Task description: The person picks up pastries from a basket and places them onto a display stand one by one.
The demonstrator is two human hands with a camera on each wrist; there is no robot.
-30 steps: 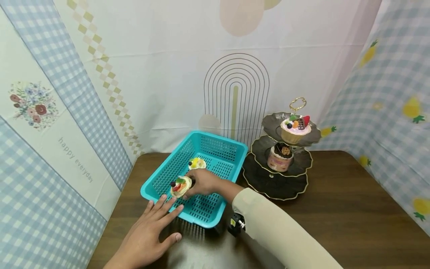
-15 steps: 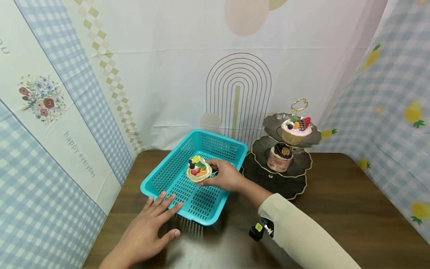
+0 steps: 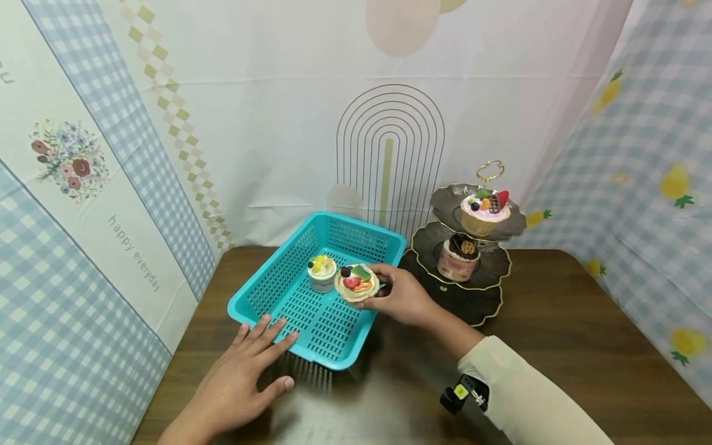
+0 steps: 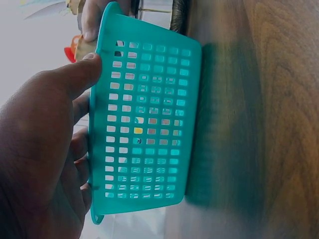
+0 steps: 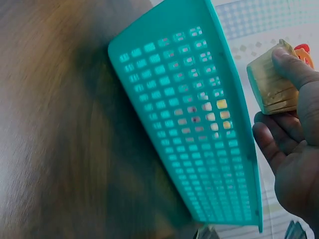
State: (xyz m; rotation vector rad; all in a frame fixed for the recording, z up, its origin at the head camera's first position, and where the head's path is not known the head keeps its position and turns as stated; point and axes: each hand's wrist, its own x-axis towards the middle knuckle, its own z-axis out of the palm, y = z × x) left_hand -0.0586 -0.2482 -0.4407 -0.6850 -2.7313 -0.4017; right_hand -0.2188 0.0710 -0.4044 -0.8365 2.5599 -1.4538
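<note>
1. So the fruit tart [image 3: 356, 285] is being held up over the right side of the basket, topping facing up, base clear of the basket floor.
2. It's pinched by the right hand [image 3: 402, 298]: thumb on the near side, fingers round the far side, with the tart sitting out at the fingertips, left of the palm. In the right wrist view, the thumb is seen pressed against the tan cup.
3. Just left of the tart, a yellow-topped cupcake [image 3: 322, 276] is seated upright in the turquoise basket [image 3: 364, 224].
4. The basket's near-left rim is touched by the left hand [image 3: 238, 374], fingers spread and pretty straight.
5. Off to the right, two more cakes are displayed on a tiered stand [image 3: 495, 267].
</note>
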